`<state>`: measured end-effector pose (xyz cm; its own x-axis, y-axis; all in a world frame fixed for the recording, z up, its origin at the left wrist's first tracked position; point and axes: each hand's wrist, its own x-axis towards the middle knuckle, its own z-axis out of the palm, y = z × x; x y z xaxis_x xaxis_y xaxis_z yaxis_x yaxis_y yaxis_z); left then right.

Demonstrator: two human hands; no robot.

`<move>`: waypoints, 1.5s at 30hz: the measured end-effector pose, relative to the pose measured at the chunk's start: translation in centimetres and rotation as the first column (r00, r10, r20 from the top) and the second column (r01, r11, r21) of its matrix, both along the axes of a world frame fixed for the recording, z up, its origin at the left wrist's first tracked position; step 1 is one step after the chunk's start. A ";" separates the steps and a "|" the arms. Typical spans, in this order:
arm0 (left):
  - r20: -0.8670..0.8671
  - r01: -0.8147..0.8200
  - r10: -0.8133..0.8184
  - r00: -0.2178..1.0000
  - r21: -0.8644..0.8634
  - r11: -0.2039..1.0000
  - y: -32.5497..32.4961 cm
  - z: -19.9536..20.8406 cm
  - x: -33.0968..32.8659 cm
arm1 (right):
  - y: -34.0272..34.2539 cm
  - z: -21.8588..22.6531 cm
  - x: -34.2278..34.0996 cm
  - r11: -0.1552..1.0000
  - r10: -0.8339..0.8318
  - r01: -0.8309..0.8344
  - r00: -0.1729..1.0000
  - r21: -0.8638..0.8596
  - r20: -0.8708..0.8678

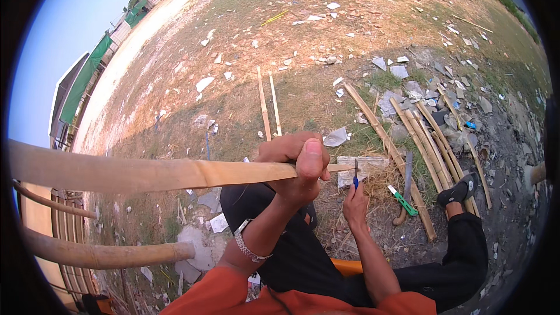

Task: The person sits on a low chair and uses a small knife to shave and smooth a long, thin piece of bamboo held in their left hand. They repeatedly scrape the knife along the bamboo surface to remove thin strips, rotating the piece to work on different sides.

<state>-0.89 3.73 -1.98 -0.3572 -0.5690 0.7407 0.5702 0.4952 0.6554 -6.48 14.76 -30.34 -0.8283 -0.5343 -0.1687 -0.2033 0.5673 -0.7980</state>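
Note:
My left hand is closed around a long flat bamboo strip, its thumb lying on top. The strip runs from the left edge across the view and narrows to a thin tip right of my fist. Lower right of that fist, my right hand grips a small knife with a blue handle. Its blade stands upright at the strip's tip; whether it touches or cuts in, I cannot tell. A pale worn board lies on the ground beneath the tip.
Several split bamboo pieces lie at the right, beside my sandalled foot. Nearer are a long-bladed machete and a green-handled tool. Two thin strips lie ahead. Thick bamboo poles stick in from the left; rubble litters the ground.

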 end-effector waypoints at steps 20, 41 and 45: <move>-0.049 -0.060 0.064 0.997 0.082 0.995 -0.9 -0.1 -0.1 | -0.7 -1.1 -1.1 0.998 0.055 -0.053 0.997 0.022 -0.063; 0.074 -0.224 0.216 0.973 0.109 0.969 -1.4 0.0 -0.7 | -0.4 -1.6 0.4 0.998 -0.007 0.005 0.999 0.058 0.037; 0.076 -0.234 0.226 0.971 0.112 0.966 -1.4 -0.1 -0.6 | -0.5 -0.7 -0.3 0.991 0.059 -0.063 0.998 0.119 0.032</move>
<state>-1.51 2.33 -2.09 -0.2500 -0.7240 0.6429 0.4063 0.5242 0.7484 -6.78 14.27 -31.05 -0.7888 -0.5582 -0.2574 -0.2187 0.6463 -0.7311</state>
